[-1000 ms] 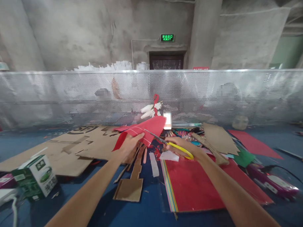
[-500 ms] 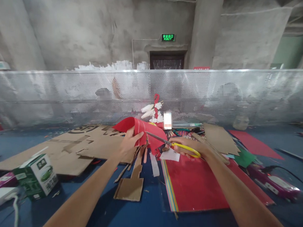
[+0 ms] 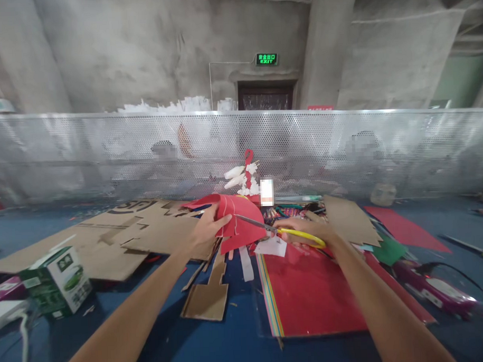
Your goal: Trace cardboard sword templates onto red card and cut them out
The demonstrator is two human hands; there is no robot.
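My left hand [image 3: 206, 227] grips a curled sheet of red paper [image 3: 248, 210], its thumb lying over the front. Pale drawn lines run across the sheet beside the thumb. In my right hand [image 3: 301, 230] is a pair of scissors [image 3: 297, 235] with yellow handles. Their blades point left and lie at the paper's front, the tip close to the pale lines. Whether the blades are apart cannot be made out. Beneath the scissors lies a white paper scrap [image 3: 271, 247], in front of a stack of coloured paper [image 3: 317, 294] with red on top.
Cut cardboard sheets [image 3: 109, 254] spread over the left, near a green-and-white box [image 3: 58, 282]. A small cardboard piece [image 3: 206, 302] lies in front. White flowers [image 3: 245, 178] stand behind the paper, before a perforated metal screen [image 3: 117, 153]. A purple power strip [image 3: 435, 288] sits right.
The red sheet has lowered and turned so more of its front shows. The scissors have shifted slightly right and down with my right hand. My left hand still holds the sheet.
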